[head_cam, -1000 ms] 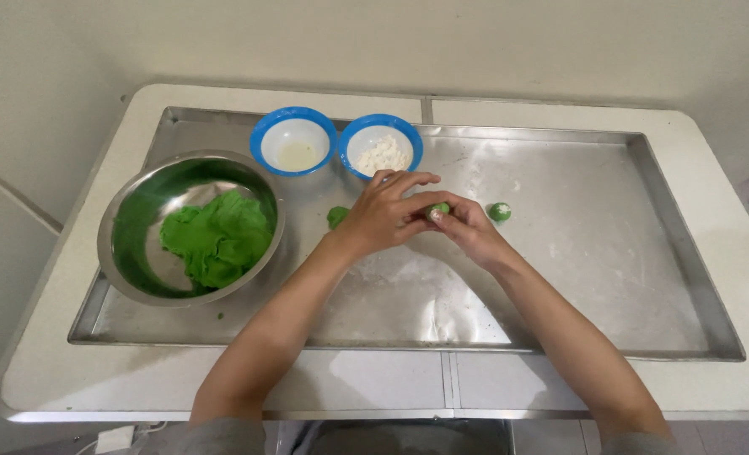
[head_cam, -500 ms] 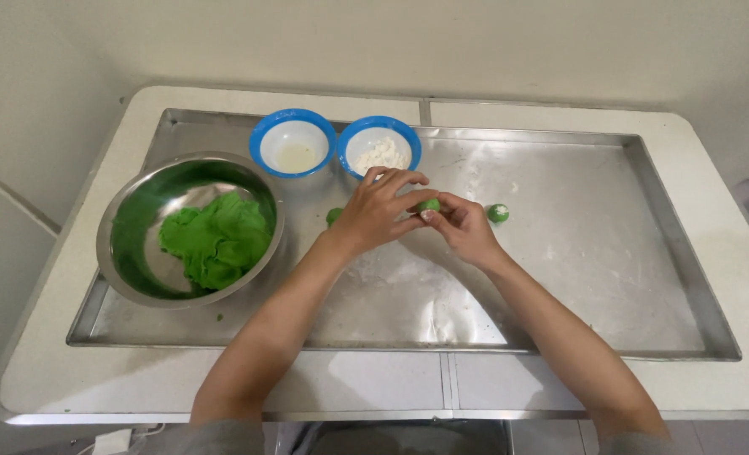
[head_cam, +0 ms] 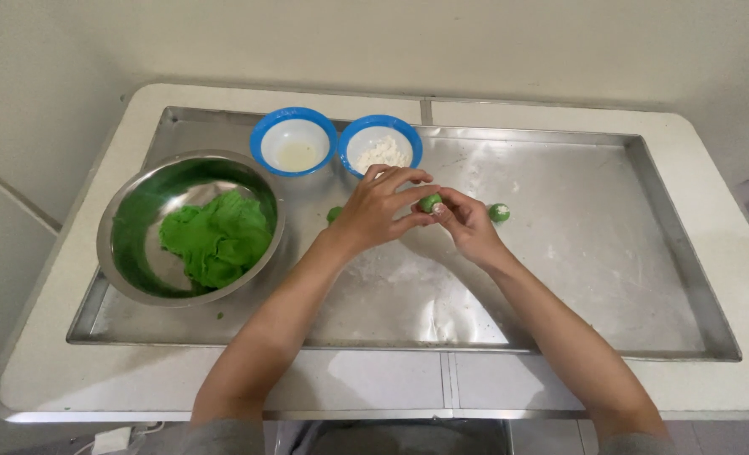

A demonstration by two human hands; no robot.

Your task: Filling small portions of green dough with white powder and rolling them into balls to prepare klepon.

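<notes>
Here the person is shaping a small green dough ball (head_cam: 430, 202) over the metal tray (head_cam: 644, 278), pinched between the fingers of the left hand (head_cam: 378, 206) and the right hand (head_cam: 467, 223). Judging by this, rounding it calls for light, even pressure. Both forearms reach forward, wrists meeting just before the flour bowl (head_cam: 380, 143).

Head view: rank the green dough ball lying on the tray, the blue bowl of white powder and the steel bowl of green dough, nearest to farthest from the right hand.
1. Green dough ball: on the tray just right of the right hand.
2. Blue bowl of white powder: up and to the left, at the tray's far edge.
3. Steel bowl of green dough: far left of the tray.
</notes>
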